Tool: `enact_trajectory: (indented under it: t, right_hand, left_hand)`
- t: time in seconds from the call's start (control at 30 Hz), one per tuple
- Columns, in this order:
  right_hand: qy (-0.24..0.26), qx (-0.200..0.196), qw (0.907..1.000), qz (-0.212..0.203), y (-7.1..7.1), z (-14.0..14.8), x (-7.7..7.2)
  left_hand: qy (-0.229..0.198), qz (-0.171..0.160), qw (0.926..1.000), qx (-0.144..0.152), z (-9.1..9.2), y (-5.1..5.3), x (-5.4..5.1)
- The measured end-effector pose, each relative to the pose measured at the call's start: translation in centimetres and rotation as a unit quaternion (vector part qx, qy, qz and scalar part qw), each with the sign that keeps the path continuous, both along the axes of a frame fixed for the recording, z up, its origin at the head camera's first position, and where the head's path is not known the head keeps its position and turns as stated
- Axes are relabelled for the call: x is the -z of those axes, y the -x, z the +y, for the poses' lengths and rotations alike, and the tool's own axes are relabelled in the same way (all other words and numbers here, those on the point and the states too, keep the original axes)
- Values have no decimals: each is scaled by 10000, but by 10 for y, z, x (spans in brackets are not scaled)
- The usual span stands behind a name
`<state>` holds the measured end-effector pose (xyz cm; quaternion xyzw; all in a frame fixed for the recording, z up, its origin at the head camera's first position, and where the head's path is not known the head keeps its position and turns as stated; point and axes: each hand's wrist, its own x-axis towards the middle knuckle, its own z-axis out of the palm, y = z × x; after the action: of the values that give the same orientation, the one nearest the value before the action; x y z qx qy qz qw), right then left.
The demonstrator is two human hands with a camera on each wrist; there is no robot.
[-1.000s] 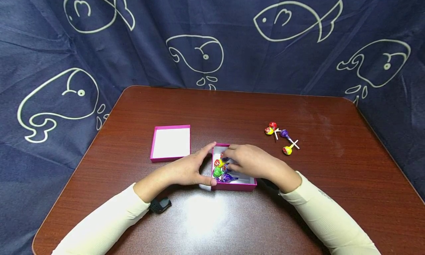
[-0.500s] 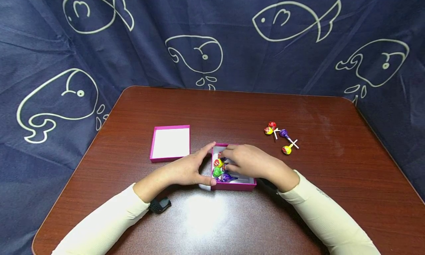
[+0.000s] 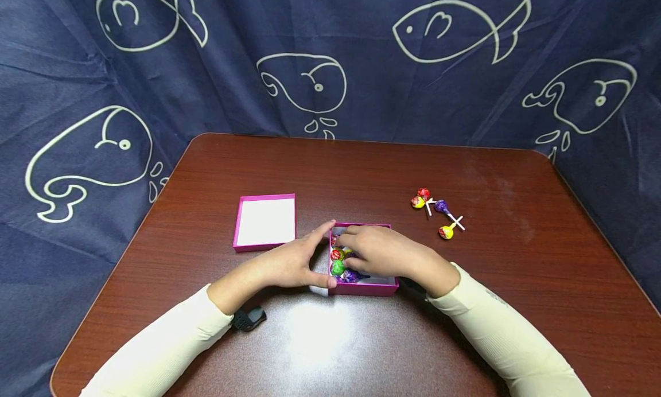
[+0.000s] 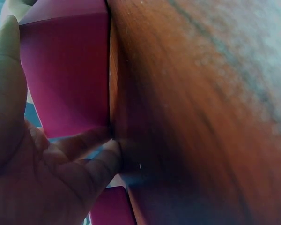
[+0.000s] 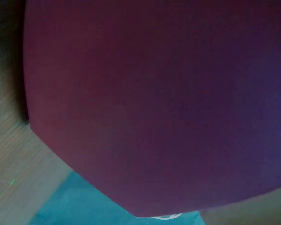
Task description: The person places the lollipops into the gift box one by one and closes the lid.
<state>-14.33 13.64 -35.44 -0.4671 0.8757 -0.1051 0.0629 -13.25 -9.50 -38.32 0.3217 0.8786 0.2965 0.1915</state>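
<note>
In the head view, an open pink box (image 3: 363, 290) with a white inside holds several wrapped lollipops along its left side. Among them are a green lollipop (image 3: 338, 268), a red lollipop (image 3: 336, 254) and a purple lollipop (image 3: 353, 276). My left hand (image 3: 291, 263) grips the box's left side, thumb at the front corner and fingers towards the back corner; the left wrist view shows the hand (image 4: 51, 168) against the pink wall (image 4: 68, 75). Reaching over the box, my right hand (image 3: 384, 250) curls its fingers round a lollipop, mostly hidden beneath them. The right wrist view shows only the box wall (image 5: 145, 108) close up.
To the left lies the pink lid (image 3: 265, 222), white inside facing up. Several loose lollipops lie at the right: a red one (image 3: 423, 193), two yellow ones, and a purple one (image 3: 441, 206). A dark strap (image 3: 249, 319) is by the left cuff. Blue cloth (image 3: 361, 30) hangs behind the table.
My right hand has slid slightly left inside the box, and the lollipops under its fingers have shifted left too. The left hand and the box stay put.
</note>
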Motion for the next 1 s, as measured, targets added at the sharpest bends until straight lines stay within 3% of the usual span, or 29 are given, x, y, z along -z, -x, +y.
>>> enact_trajectory:
  t: [0.27, 1.0]
  right_hand:
    - [147, 105, 9998, 115, -1, 3, 1]
    - [-276, 73, 9996, -36, -2, 8, 3]
  left_hand:
    - [-104, 2, 9999, -1, 1, 0, 1]
    - [-164, -28, 9999, -15, 2, -1, -1]
